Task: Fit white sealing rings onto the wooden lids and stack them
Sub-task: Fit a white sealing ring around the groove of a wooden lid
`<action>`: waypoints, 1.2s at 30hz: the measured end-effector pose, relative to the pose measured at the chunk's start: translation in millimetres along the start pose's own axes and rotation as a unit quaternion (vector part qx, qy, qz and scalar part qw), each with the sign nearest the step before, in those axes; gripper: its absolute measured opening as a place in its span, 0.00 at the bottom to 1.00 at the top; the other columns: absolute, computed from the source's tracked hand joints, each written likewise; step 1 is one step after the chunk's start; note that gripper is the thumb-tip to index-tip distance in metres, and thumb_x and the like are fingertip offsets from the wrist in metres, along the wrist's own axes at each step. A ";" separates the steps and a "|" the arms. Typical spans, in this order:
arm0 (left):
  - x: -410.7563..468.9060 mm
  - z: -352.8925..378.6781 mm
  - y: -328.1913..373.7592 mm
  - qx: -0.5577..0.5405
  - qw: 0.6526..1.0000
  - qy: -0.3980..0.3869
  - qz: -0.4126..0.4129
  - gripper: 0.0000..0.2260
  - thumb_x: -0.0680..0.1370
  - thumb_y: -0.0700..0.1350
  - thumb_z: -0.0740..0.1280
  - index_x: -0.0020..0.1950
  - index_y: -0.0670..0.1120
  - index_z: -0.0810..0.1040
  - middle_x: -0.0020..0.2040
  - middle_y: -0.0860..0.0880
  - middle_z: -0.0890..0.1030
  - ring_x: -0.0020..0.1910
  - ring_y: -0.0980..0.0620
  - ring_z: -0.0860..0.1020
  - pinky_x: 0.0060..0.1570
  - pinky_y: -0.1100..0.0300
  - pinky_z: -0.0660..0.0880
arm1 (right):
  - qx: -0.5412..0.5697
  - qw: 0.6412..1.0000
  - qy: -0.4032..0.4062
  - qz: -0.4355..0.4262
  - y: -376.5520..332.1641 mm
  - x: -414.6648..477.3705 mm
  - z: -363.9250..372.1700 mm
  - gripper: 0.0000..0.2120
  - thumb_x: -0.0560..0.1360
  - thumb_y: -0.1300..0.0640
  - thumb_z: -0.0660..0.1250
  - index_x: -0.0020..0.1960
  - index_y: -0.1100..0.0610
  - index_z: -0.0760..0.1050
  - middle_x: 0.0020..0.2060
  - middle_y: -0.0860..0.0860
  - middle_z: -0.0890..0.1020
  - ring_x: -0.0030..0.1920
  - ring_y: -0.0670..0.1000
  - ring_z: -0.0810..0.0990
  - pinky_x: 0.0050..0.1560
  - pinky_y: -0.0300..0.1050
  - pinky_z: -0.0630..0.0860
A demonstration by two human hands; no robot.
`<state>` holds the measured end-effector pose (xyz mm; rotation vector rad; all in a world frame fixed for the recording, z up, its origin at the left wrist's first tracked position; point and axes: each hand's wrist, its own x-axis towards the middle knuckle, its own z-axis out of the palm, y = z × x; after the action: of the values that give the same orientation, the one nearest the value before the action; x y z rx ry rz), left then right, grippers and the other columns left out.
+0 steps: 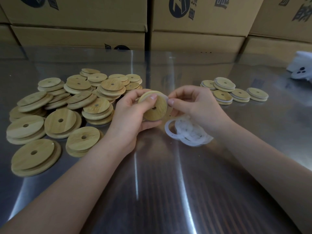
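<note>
Gripping what, the left hand (133, 112)? (first observer)

One wooden lid (154, 107), round, small hole at centre. Thumb lay across its face, fingers curled behind and under it. Lid was tilted, face toward the camera, held up off the table at mid-scene. (second observer)

And the right hand (194, 105)? (first)

Thumb and forefinger were pinched together on a white sealing ring (164, 97) at the lid's upper right edge. Ring showed as a pale band along that rim; how far round it sat, could not tell, the hands covered the rest. (second)

Loose rings? (first)

A small pile of white rings (187, 132) lay overlapping on the steel table (160, 183), just near of the held lid and under the right wrist. (second)

Other lids? (first)

Big heap of bare lids (67, 105) to the left, in rough low stacks, some slid askew, reaching from near left to mid-far. To the right, well apart from the heap, a short row of lids with white bands (233, 90) showing at their edges, lying one or two deep. (second)

Surroundings? (first)

Cardboard boxes (84, 17) with dark printed marks were stacked along the far edge of the table. A white bag (302, 68) sat at far right, partly cut off by the frame; contents unclear. Both bare forearms ran in from the near edge. (second)
</note>
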<state>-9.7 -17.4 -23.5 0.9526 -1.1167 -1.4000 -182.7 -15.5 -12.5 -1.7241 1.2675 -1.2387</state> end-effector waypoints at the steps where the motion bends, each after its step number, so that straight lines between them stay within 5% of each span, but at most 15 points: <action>1: 0.1 -0.3 0.1 0.000 1.000 -0.002 0.000 0.08 0.78 0.43 0.69 0.56 0.43 0.80 0.55 0.44 0.82 0.53 0.48 0.83 0.45 0.47 0.83 | -0.005 1.000 0.000 0.004 -0.1 0.1 0.0 0.05 0.74 0.62 0.72 0.41 0.54 0.81 0.33 0.49 0.82 0.34 0.49 0.80 0.41 0.40 0.79; 17: 4.4 -1.5 -5.5 0.031 0.999 0.008 0.033 0.03 0.79 0.42 0.68 0.49 0.49 0.80 0.44 0.51 0.84 0.45 0.52 0.84 0.37 0.52 0.82 | -0.092 0.995 -0.015 0.020 -1.2 2.4 3.0 0.08 0.77 0.61 0.68 0.40 0.53 0.76 0.31 0.49 0.79 0.35 0.52 0.81 0.44 0.51 0.80; 24: 4.1 -2.3 -5.9 0.039 0.998 0.001 0.045 0.03 0.79 0.42 0.68 0.50 0.49 0.80 0.43 0.51 0.85 0.44 0.54 0.84 0.37 0.54 0.82 | -0.057 0.998 -0.012 0.031 -2.0 -0.3 3.5 0.06 0.76 0.60 0.69 0.41 0.55 0.78 0.28 0.48 0.80 0.33 0.48 0.80 0.41 0.42 0.80; 36: 3.1 -1.7 -4.5 0.040 0.998 -0.008 0.044 0.03 0.79 0.42 0.67 0.51 0.48 0.79 0.42 0.52 0.85 0.44 0.54 0.84 0.40 0.51 0.83 | -0.023 0.999 -0.007 0.036 -0.6 0.0 3.9 0.07 0.76 0.62 0.70 0.40 0.55 0.79 0.29 0.50 0.81 0.32 0.48 0.80 0.40 0.41 0.79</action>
<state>-9.6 -20.7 -28.2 0.9390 -1.2211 -1.3012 -178.8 -15.4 -13.3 -1.7018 1.3481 -1.1622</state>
